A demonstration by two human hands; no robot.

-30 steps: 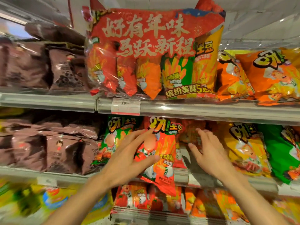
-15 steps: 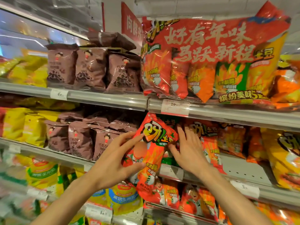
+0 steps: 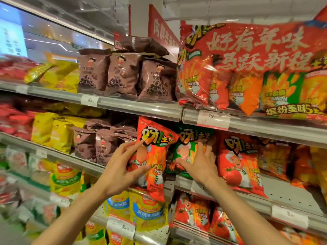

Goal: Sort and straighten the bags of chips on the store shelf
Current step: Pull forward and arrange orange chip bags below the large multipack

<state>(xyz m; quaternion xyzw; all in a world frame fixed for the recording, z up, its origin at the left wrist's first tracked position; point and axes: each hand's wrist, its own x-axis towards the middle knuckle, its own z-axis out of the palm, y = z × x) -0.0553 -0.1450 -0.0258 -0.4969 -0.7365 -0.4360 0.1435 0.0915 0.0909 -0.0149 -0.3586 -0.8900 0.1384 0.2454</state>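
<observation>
My left hand (image 3: 122, 167) grips the red chip bag (image 3: 153, 156), thumb and fingers pinching its left edge. The bag stands upright with its long axis vertical, print facing me, and its bottom hangs past the front rail of the middle shelf (image 3: 247, 197). My right hand (image 3: 198, 165) lies flat with straight, spread fingers on the green chip bag (image 3: 187, 149), just right of the red one. Right of that stands another red bag (image 3: 238, 161), then bare perforated shelf floor. To the left, brown bags (image 3: 106, 145) crowd close. The upper shelf rail (image 3: 141, 107) sits right above the bag tops, under a large multipack (image 3: 247, 68).
</observation>
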